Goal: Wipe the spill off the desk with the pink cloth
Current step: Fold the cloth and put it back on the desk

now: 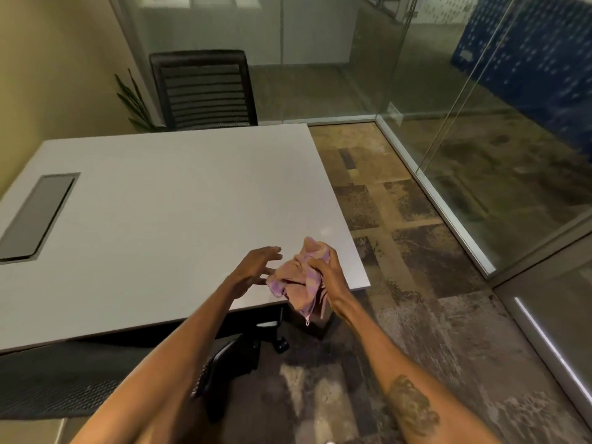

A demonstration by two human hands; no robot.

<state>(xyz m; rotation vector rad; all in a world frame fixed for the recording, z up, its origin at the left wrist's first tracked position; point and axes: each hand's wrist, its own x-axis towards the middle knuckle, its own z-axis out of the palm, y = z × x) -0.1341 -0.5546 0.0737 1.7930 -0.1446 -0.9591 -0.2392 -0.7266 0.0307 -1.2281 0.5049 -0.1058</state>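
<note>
A crumpled pink cloth [299, 278] hangs above the near right corner of the white desk [166, 206]. My right hand [326, 274] is closed around its right side and holds it up. My left hand [254, 267] hovers just left of the cloth with fingers spread, fingertips close to the fabric; whether they touch it I cannot tell. A faint small glint shows on the desk [326, 231] just beyond the cloth; no spill is clearly visible.
A dark rectangular cable hatch [38, 216] is set into the desk's left part. A black mesh chair [205, 91] stands at the far side, another chair's seat and base [237, 350] below the near edge. Glass partitions [448, 155] run along the right over patterned carpet.
</note>
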